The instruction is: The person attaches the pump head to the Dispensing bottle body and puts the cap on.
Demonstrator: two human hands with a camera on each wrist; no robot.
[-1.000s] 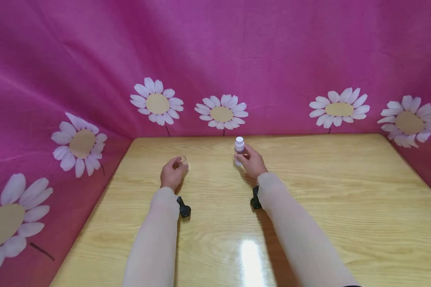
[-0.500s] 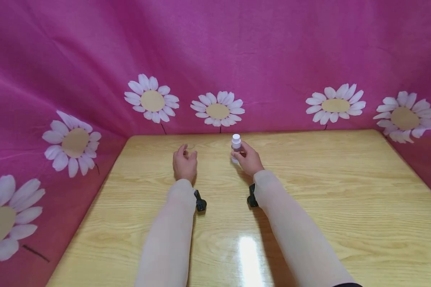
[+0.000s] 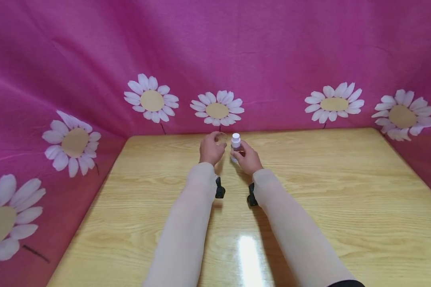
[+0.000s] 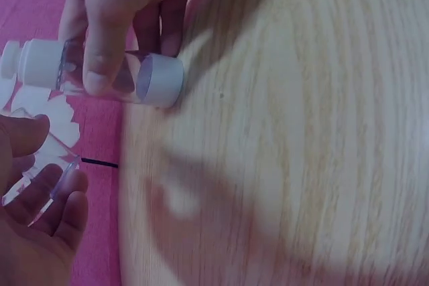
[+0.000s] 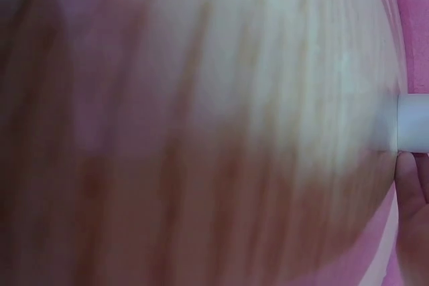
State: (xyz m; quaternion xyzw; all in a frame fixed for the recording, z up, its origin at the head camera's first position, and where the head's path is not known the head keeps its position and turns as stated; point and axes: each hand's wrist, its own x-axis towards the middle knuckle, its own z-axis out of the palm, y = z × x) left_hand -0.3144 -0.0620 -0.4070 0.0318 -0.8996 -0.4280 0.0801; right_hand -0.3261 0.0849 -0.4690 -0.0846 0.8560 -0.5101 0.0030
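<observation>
My right hand (image 3: 250,159) grips a small bottle (image 3: 235,140) around its middle, near the table's far edge. The bottle is upright, with a clear body, a white stepped top and a white base (image 4: 164,82). In the left wrist view the thumb of the right hand (image 4: 110,5) lies across the clear body. My left hand (image 3: 211,149) is close to the left of the bottle. Its curled fingers and thumb hold a clear, thin-walled plastic cap (image 4: 65,177), apart from the bottle. The right wrist view catches only the white base (image 5: 414,123) and some fingertips (image 5: 407,179).
A light wooden table (image 3: 309,191) lies beneath both arms. Magenta cloth (image 3: 273,52) with printed white daisies hangs at the back and along both sides. Black wrist cameras sit on the left sleeve (image 3: 186,223) and right sleeve (image 3: 294,223).
My left hand has moved right and away from me with the clear cap, closing in on the bottle. The right hand keeps its grip on the bottle in about the same spot.
</observation>
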